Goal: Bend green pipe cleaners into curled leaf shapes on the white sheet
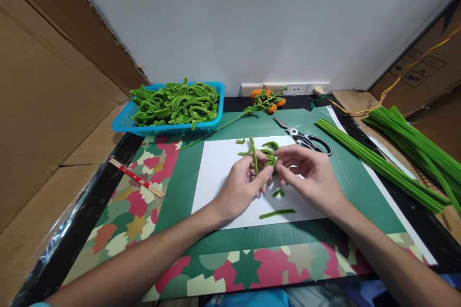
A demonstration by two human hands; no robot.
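Both of my hands meet over a white sheet (212,172). My left hand (247,180) is closed on a green fuzzy stem (254,156) that stands up from its fingers, and its thumb presses on a curled green piece (270,162). The fingertips of my right hand (306,172) pinch the right side of that same curled piece. Short bent green pieces lie behind the hands. A small folded piece (278,193) and a straight green piece (277,213) rest on the sheet nearer to me.
A blue basket (169,129) heaped with green pieces stands at the back left. Orange flowers on a stem (256,105), scissors (306,139) and bundled green stems (378,158) lie behind and right. Wrapped chopsticks (137,177) are at left.
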